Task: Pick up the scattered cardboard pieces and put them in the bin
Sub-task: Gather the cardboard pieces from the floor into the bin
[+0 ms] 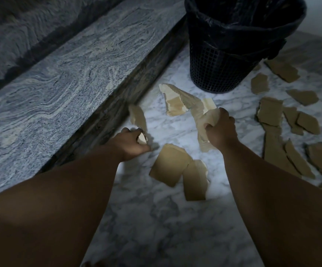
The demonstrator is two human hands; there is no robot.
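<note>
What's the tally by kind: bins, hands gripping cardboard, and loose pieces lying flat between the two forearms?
Bin: 1
Hands gripping cardboard: 2, left hand on pale strip, right hand on crumpled piece
Loose pieces between forearms: 2, wider piece, narrower piece
Total: 5

Bare forearms, bare L hand (132, 141) & R hand (221, 130), slim wrists, all below bin (214, 74).
</note>
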